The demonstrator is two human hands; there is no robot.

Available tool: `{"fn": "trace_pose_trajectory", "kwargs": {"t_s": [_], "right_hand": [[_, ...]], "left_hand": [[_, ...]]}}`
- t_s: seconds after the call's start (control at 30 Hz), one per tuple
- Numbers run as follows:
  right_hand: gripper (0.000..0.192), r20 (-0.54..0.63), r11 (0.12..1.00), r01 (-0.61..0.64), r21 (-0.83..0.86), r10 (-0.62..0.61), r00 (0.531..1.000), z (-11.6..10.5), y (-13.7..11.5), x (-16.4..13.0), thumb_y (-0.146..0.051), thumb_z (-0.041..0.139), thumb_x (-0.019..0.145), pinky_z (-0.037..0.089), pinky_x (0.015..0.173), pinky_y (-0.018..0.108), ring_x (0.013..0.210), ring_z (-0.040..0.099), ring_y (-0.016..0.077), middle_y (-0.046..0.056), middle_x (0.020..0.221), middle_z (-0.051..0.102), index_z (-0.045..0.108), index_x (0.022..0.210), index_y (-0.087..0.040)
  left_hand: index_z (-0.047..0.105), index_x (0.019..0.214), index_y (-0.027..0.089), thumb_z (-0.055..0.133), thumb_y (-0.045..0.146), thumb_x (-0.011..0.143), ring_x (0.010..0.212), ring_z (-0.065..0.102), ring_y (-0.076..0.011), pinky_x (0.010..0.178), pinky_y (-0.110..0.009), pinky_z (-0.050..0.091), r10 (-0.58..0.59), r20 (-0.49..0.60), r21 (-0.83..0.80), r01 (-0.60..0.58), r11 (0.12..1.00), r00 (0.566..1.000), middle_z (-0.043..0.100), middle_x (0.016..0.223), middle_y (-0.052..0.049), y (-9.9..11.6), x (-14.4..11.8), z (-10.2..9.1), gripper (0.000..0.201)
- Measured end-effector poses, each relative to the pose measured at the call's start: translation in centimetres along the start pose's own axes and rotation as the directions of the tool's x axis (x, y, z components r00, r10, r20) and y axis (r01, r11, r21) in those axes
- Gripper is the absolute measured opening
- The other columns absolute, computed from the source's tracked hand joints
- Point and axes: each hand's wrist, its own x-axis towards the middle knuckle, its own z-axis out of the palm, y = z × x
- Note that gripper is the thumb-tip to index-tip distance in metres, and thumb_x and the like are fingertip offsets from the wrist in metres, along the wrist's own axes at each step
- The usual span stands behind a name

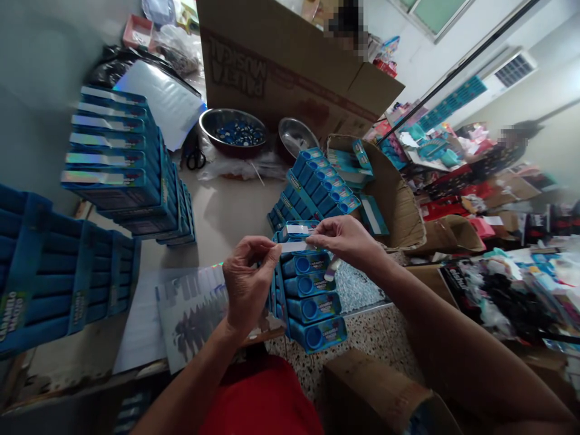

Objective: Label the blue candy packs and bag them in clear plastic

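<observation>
A short white strip [293,246] is stretched between my hands, and I cannot make out whether it is tape or a label. My left hand [248,275] pinches its left end, thumb against fingers. At the other end, the fingertips of my right hand [339,237] are closed on it. Just under the strip is a row of blue boxes [315,308] with round blue discs and printed lettering on their ends. The top box [296,229] carries a white patch. Beside my right wrist, a small white and purple object [332,270] is partly hidden.
Tall stacks of blue boxes [113,178] stand left, with more blue boxes [317,181] ahead. Behind are a metal bowl [233,130] of small blue pieces, black scissors [196,158] and a large carton [290,72]. An opened carton [403,205] lies right. A person [493,154] is farther off.
</observation>
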Motion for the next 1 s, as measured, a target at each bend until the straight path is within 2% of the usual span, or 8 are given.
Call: {"fn": "trace_pose_trajectory", "kwargs": {"t_s": [0.23,0.37,0.53,0.6,0.7,0.8,0.9,1.0], "right_hand": [[0.023,-0.059,1.000,-0.003,-0.026,0.001,0.998,0.4,-0.1,-0.2,-0.036,0.076,0.078,0.033,0.051,0.026,0.056,0.050,0.0106,0.001,0.059,0.062,0.071,0.065,-0.018],[0.034,-0.215,0.993,-0.064,-0.104,0.040,0.976,0.8,0.4,-0.2,-0.040,0.087,0.067,0.030,0.051,0.025,0.056,0.047,0.0097,-0.003,0.061,0.057,0.060,0.069,-0.020],[0.039,-0.165,0.994,-0.111,0.000,0.109,0.980,0.0,-0.1,-0.7,-0.046,0.086,0.071,0.029,0.046,0.024,0.049,0.043,0.0080,-0.006,0.056,0.051,0.055,0.072,-0.022],[0.044,-0.169,0.987,-0.099,0.125,0.119,0.978,-0.7,-0.9,-0.9,-0.051,0.087,0.072,0.028,0.043,0.024,0.044,0.041,0.0076,-0.007,0.053,0.049,0.053,0.071,-0.022],[0.052,-0.169,0.948,-0.053,0.313,0.110,0.979,-1.5,-2.2,-1.2,-0.060,0.088,0.069,0.029,0.039,0.023,0.041,0.038,0.0068,-0.008,0.052,0.046,0.051,0.070,-0.023],[0.055,-0.200,0.922,0.015,0.386,0.068,0.977,-1.2,-3.4,-1.3,-0.065,0.088,0.067,0.031,0.039,0.023,0.042,0.037,0.0066,-0.008,0.054,0.044,0.050,0.070,-0.024],[0.057,-0.266,0.938,0.078,0.337,0.015,0.964,-0.2,-4.3,-1.2,-0.068,0.086,0.069,0.034,0.043,0.024,0.048,0.041,0.0080,-0.006,0.057,0.045,0.050,0.068,-0.023],[0.057,-0.303,0.950,0.114,0.292,-0.021,0.953,0.6,-4.9,-1.1,-0.069,0.084,0.070,0.036,0.048,0.024,0.054,0.044,0.0089,-0.005,0.061,0.049,0.051,0.068,-0.023]], "left_hand": [[0.069,0.085,0.020,0.079,0.025,0.083,0.071,0.061,-0.0115,0.068,-0.024,0.050,-0.041,0.017,0.015,0.040,0.999,0.999,0.068,0.078,0.001,-0.5,0.1,0.3,0.012],[0.065,0.091,0.020,0.080,0.027,0.081,0.071,0.059,-0.0113,0.068,-0.023,0.049,-0.169,0.089,-0.127,0.180,0.975,0.982,0.064,0.076,0.003,-1.4,0.5,1.0,0.020],[0.056,0.099,0.021,0.079,0.022,0.078,0.066,0.051,-0.0096,0.062,-0.021,0.042,-0.309,0.095,-0.070,0.316,0.946,0.946,0.054,0.073,0.006,-3.0,0.8,0.9,0.031],[0.055,0.096,0.021,0.080,0.021,0.076,0.065,0.047,-0.0086,0.060,-0.020,0.040,-0.287,0.043,-0.008,0.288,0.958,0.957,0.049,0.072,0.007,-2.6,0.4,0.4,0.032],[0.058,0.097,0.022,0.079,0.026,0.083,0.065,0.046,-0.0090,0.061,-0.021,0.039,-0.129,-0.023,0.037,0.130,0.991,0.991,0.046,0.071,0.006,-0.1,-0.9,-0.2,0.026],[0.066,0.108,0.023,0.078,0.038,0.085,0.064,0.052,-0.0105,0.057,-0.023,0.042,-0.123,0.151,0.001,0.125,0.992,0.981,0.058,0.077,0.003,3.2,-2.1,0.2,0.030],[0.070,0.113,0.021,0.085,0.047,0.076,0.065,0.058,-0.0125,0.053,-0.024,0.047,-0.282,0.390,-0.064,0.332,0.941,0.877,0.070,0.090,-0.003,4.9,-2.6,1.5,0.048],[0.073,0.091,0.019,0.085,0.046,0.076,0.060,0.055,-0.0104,0.052,-0.023,0.046,-0.335,0.407,-0.137,0.420,0.897,0.849,0.068,0.079,-0.002,4.8,-2.5,2.4,0.033]]}}
